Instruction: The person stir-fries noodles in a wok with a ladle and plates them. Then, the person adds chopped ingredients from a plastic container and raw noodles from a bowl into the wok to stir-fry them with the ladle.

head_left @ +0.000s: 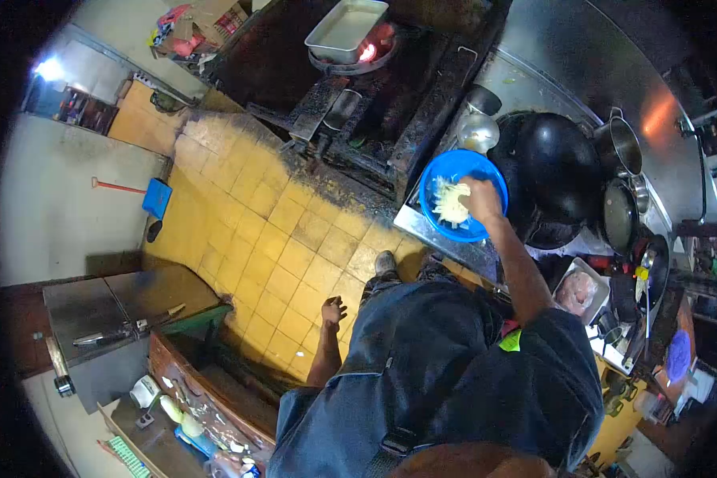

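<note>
Many pale shreds (449, 205) point variously against the curled right hand (483, 199), hold unclear; left hand (333, 311) half-curled, empty.

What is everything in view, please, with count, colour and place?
Basin: one, blue, right of centre.
Shreds: one heap, pale, inside the basin.
Wok: at least one, black, beside the basin.
Pot: one, silver, right of the wok.
Stove: one, black, top centre.
Tray: one, silver, on the stove.
Dustpan: one, blue, far left.
Meat-like lump: one, pink, at right.
Floor tiles: many, yellow, centre-left.
Edge clutter: many, mixed, unclear.
Left hand: one, bare, over the tiles.
Right hand: one, bare, in the basin.
</note>
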`<control>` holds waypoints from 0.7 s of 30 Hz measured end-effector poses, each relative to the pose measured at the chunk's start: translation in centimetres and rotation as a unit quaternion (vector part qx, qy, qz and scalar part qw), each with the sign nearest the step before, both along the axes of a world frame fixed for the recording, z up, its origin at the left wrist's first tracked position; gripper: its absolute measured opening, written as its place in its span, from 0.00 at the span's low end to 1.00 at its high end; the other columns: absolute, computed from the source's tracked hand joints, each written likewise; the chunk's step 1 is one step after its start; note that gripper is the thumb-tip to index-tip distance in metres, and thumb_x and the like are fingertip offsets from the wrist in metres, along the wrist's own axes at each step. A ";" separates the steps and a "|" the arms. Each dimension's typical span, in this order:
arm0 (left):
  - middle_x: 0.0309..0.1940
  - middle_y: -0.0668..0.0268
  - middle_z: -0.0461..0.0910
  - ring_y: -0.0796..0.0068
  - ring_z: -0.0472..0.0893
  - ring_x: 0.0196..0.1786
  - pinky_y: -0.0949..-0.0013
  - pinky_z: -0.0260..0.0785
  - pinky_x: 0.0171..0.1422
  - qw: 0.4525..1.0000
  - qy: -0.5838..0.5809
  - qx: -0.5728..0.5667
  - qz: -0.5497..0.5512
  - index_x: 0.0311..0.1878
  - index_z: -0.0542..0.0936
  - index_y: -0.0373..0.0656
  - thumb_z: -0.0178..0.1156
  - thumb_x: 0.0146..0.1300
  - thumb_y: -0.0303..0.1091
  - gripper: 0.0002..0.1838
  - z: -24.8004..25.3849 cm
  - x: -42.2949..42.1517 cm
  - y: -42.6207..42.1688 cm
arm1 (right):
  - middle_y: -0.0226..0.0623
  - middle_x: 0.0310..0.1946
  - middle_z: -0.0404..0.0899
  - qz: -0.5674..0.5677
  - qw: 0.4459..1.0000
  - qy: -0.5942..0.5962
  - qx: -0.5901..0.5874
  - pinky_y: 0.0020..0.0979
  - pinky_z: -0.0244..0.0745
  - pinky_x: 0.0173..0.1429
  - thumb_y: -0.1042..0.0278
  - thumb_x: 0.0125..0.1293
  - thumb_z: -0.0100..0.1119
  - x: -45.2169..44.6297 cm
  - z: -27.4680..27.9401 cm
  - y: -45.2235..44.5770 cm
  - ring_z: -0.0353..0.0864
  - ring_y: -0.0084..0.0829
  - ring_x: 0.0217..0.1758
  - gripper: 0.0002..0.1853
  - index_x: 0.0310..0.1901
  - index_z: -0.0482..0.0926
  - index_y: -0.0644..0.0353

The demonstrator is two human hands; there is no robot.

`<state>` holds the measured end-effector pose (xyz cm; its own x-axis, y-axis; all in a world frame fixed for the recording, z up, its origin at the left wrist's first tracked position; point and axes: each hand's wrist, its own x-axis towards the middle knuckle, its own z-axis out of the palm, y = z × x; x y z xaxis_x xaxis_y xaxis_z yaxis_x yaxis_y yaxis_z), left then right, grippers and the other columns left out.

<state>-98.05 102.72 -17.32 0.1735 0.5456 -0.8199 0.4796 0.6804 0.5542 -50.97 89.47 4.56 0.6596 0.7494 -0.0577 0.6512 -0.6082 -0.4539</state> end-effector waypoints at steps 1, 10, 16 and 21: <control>0.47 0.57 0.75 0.61 0.78 0.43 0.57 0.72 0.42 1.000 0.000 -0.002 0.004 0.54 0.68 0.42 0.51 0.64 0.42 0.19 0.1 0.1 -0.3 | 0.49 0.35 0.79 0.010 0.999 -0.002 0.047 0.41 0.74 0.45 0.71 0.47 0.62 0.2 0.7 0.2 0.79 0.50 0.39 0.18 0.43 0.79 0.56; 0.33 0.66 0.74 0.70 0.76 0.33 0.63 0.71 0.34 0.999 0.040 -0.022 0.029 0.47 0.73 0.44 0.55 0.61 0.44 0.16 0.3 -2.1 -4.0 | 0.49 0.41 0.79 0.053 0.998 0.026 -0.003 0.40 0.71 0.52 0.71 0.54 0.58 1.7 3.5 0.0 0.78 0.46 0.46 0.13 0.43 0.79 0.61; 0.30 0.68 0.73 0.71 0.74 0.30 0.66 0.68 0.32 0.991 -0.040 -0.078 0.102 0.42 0.74 0.48 0.54 0.60 0.43 0.12 -2.2 -3.5 -4.8 | 0.53 0.41 0.78 -0.046 0.976 -0.085 -0.198 0.42 0.72 0.53 0.64 0.57 0.52 -0.3 -7.9 2.7 0.78 0.48 0.46 0.13 0.43 0.79 0.56; 0.36 0.66 0.76 0.71 0.77 0.34 0.66 0.70 0.34 0.991 -0.032 -0.010 0.126 0.48 0.71 0.45 0.54 0.62 0.42 0.15 -1.3 -2.3 -4.0 | 0.50 0.47 0.76 -0.050 0.980 -0.007 -0.193 0.42 0.73 0.53 0.55 0.52 0.61 0.0 -10.0 4.0 0.77 0.47 0.49 0.23 0.50 0.76 0.51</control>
